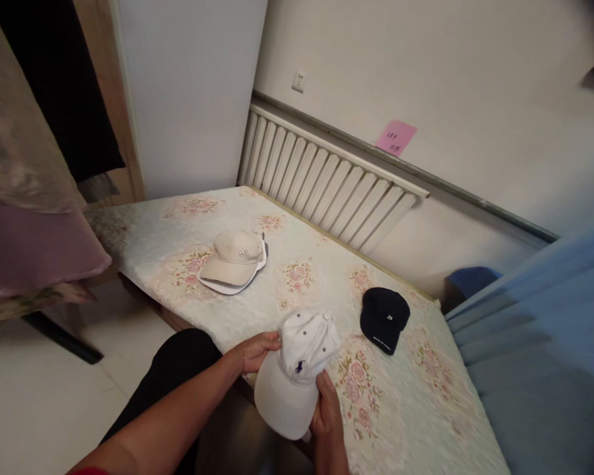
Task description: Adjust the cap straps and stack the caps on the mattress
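Observation:
A white baseball cap point(297, 366) with a small dark horse-rider logo is held between my two hands at the table's near edge, its brim toward me. My left hand point(258, 351) grips its left side, thumb on top. On the other side, my right hand point(327, 406) is closed on the edge near the brim, some fingers hidden underneath. A beige cap point(235, 254) lies to the left, stacked on a white cap point(222, 288). To the right rests a dark navy cap point(386, 316) with a small light logo.
The caps lie on a table with a floral cloth point(321, 284). Behind it stand a white radiator point(321, 178) and a wall with a pink note point(396, 136). A blue curtain point(544, 343) hangs at right; draped clothes point(34, 237) are at left.

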A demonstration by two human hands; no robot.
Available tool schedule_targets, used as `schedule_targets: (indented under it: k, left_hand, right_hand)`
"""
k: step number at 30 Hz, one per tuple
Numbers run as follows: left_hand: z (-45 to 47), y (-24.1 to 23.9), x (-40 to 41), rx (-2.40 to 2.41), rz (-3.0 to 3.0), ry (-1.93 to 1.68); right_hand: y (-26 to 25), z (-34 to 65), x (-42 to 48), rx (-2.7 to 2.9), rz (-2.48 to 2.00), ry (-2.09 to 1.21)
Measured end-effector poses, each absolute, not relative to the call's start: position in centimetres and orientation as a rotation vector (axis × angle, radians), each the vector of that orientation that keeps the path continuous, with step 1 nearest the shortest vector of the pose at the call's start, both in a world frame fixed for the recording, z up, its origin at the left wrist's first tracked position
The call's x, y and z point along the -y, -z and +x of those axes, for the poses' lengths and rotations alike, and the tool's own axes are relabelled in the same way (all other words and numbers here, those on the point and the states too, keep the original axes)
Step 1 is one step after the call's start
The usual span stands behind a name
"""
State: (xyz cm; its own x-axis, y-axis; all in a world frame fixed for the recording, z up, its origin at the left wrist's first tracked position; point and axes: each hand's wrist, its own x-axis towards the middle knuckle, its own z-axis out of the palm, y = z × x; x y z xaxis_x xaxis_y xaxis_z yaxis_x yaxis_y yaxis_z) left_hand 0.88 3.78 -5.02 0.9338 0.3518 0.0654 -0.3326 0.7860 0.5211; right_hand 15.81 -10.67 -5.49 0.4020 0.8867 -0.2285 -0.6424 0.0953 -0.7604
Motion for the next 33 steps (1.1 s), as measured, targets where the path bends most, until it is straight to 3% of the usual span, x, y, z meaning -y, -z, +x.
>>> schedule_targets:
  k: [33]
  left_hand:
    - [0.8, 4.6, -3.6, -0.081, 0.511, -0.4]
  right_hand:
    - [5.0, 15.7, 10.6, 0.368, -0.896, -1.183]
